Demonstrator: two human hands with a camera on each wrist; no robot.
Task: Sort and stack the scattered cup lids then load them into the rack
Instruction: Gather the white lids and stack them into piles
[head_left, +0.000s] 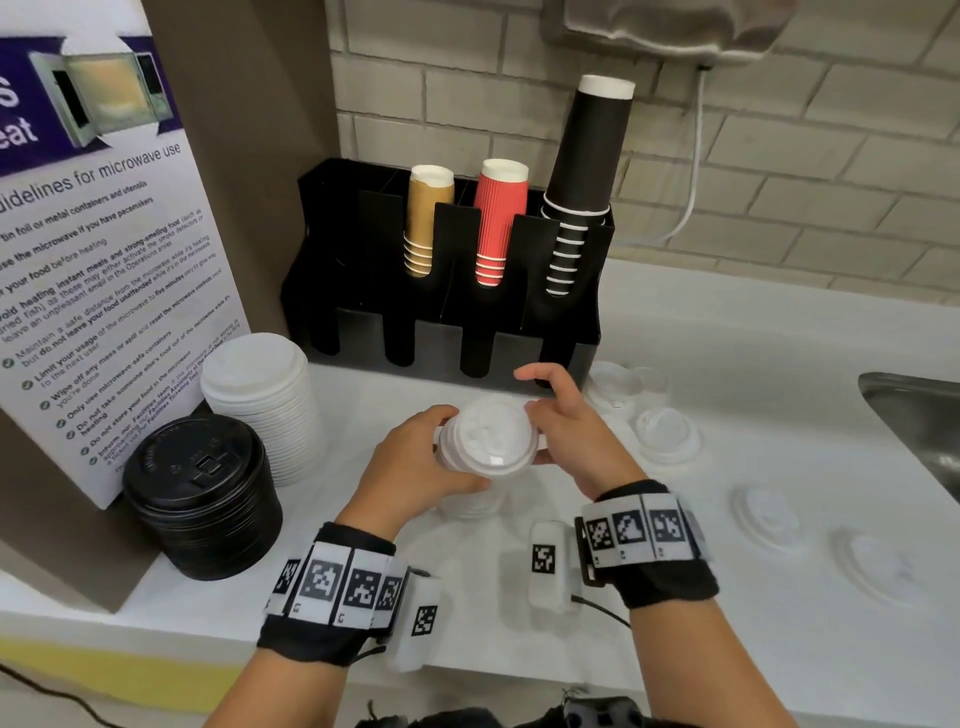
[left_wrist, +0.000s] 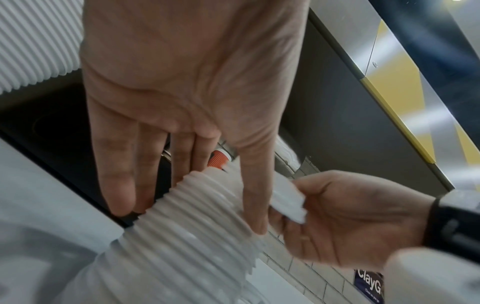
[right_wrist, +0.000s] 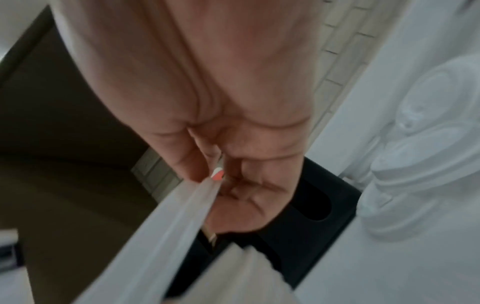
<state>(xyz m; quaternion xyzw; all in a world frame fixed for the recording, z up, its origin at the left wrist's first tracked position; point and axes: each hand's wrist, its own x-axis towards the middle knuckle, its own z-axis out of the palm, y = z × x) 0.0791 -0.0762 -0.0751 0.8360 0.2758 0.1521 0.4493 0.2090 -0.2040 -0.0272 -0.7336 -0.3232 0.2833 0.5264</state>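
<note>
The left hand is cupping a short stack of white lids from its left side, fingers curled round the ribbed edges, while the right hand is pinching the stack's right rim between thumb and fingers, with the forefinger lifted clear. The stack is being held just above the desk, in front of the black rack, whose near slots are looking empty.

Judging from this, the main risk is the lids skewing: the left wrist view is showing the rims fanning slightly, so uneven squeezing could be splaying the column and spilling it. A second stack of white lids and a stack of black lids are standing at the left, near enough for an elbow to be knocking them. Loose lids are lying scattered to the right, and mixing sizes could be jamming the rack slot.
</note>
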